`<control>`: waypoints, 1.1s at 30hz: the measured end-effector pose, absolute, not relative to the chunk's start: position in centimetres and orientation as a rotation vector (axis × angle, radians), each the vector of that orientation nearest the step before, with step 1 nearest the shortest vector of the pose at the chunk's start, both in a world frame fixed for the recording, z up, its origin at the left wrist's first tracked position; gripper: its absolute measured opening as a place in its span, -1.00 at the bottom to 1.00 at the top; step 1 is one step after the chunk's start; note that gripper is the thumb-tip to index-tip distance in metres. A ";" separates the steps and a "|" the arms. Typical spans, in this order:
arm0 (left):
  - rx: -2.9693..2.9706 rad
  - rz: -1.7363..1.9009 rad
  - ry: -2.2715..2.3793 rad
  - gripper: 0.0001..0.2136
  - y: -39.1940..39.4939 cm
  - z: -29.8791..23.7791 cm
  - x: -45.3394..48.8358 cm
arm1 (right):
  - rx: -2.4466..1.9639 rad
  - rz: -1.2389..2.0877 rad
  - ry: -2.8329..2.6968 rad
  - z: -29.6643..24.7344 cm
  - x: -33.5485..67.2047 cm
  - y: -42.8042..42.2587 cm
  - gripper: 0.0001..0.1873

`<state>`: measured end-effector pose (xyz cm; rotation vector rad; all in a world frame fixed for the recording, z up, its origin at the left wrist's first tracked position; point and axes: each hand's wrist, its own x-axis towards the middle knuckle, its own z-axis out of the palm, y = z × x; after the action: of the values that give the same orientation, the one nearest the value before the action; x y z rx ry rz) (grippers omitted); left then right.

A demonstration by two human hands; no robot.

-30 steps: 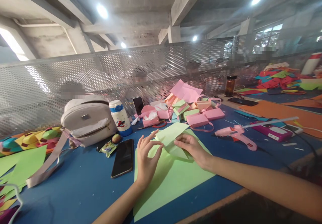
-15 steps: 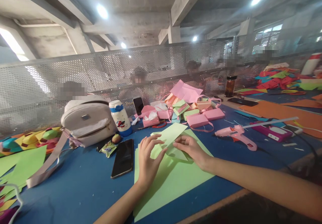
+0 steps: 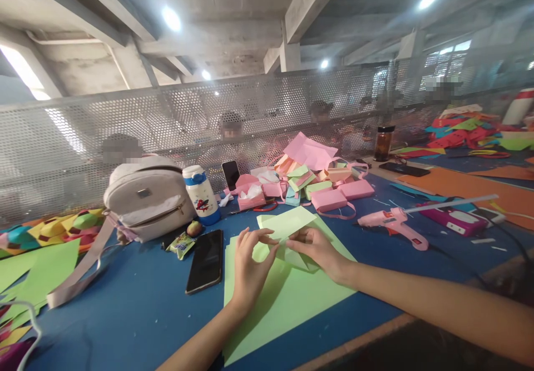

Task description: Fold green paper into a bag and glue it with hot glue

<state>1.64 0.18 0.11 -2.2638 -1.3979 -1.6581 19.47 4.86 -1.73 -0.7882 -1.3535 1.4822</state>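
A folded piece of light green paper [image 3: 292, 222] is held up between my two hands. My right hand [image 3: 323, 251] grips its right side between thumb and fingers. At its left edge, the thumb and fingertips of my left hand [image 3: 250, 265] come together in a pinch. Below both hands lie larger light green sheets [image 3: 271, 315], flat on the blue tabletop [image 3: 137, 304]. My right hand hides part of the folded piece, so its full shape cannot be made out.
Left of the sheets lie a black phone [image 3: 204, 261] and a snack packet [image 3: 182, 245]. Behind stand a spider-printed bottle [image 3: 202, 196], a pale backpack [image 3: 146, 201] and a pile of pink paper pieces [image 3: 329, 199]. A pink glue gun [image 3: 396, 223] with a cord lies to the right.
My left fingertips have closed together at the left edge of the folded paper, where they were apart before. My right hand keeps its grip, and the paper has shifted slightly.
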 end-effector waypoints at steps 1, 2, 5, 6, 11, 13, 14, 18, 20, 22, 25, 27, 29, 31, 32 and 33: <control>-2.261 -1.679 -1.419 -0.81 0.2 0.1 1.7 | -0.799 1.475 -1.358 -1.7 19.5 4.9 -0.58; -2.259 -1.697 -1.443 -0.81 0.2 0.1 1.7 | -0.810 1.467 -1.360 -1.8 19.5 4.9 -0.57; -2.247 -1.741 -1.534 -0.78 0.1 0.0 1.8 | -0.838 1.443 -1.368 -2.0 19.5 5.0 -0.54; -2.246 -1.753 -1.561 -0.76 0.0 0.0 1.8 | -0.845 1.434 -1.371 -2.1 19.5 5.0 -0.53; -2.233 -1.732 -1.639 -0.68 -0.2 0.4 2.0 | -0.853 1.404 -1.394 -2.1 19.5 5.0 -0.52; -2.235 -1.724 -1.652 -0.66 -0.3 0.6 2.2 | -0.851 1.403 -1.391 -2.0 19.5 5.0 -0.52; -2.246 -1.739 -1.665 -0.65 -0.3 0.7 2.2 | -0.851 1.402 -1.385 -1.9 19.5 4.9 -0.53; -2.302 -1.963 -1.779 -0.65 -0.1 0.7 2.4 | -0.845 1.407 -1.379 -1.8 19.5 4.9 -0.55; -2.310 -2.096 -1.816 -0.65 0.1 0.6 2.3 | -0.841 1.410 -1.384 -1.8 19.5 4.9 -0.56; -2.299 -2.181 -1.851 -0.65 0.3 0.4 2.2 | -0.839 1.407 -1.396 -1.6 19.5 4.9 -0.58; -2.272 -2.221 -1.881 -0.69 0.5 0.3 1.8 | -0.843 1.391 -1.426 -1.4 19.6 4.8 -0.61; -2.262 -2.178 -1.843 -0.75 0.6 0.3 1.6 | -0.849 1.383 -1.439 -1.2 19.7 4.7 -0.62; -2.283 -2.072 -1.776 -0.80 0.5 0.3 1.5 | -0.851 1.383 -1.440 -1.0 19.7 4.6 -0.62; -2.333 -1.924 -1.692 -0.78 0.3 0.4 1.6 | -0.858 1.382 -1.441 -0.9 19.7 4.5 -0.61; -2.357 -1.848 -1.648 -0.75 0.2 0.4 1.6 | -0.864 1.380 -1.445 -0.9 19.6 4.5 -0.61; -2.373 -1.779 -1.607 -0.71 0.1 0.4 1.7 | -0.868 1.378 -1.452 -0.9 19.6 4.5 -0.60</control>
<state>1.66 0.14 0.38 -2.3733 -1.6075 -1.7787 19.61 4.50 -0.89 -0.8683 -1.4520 1.3781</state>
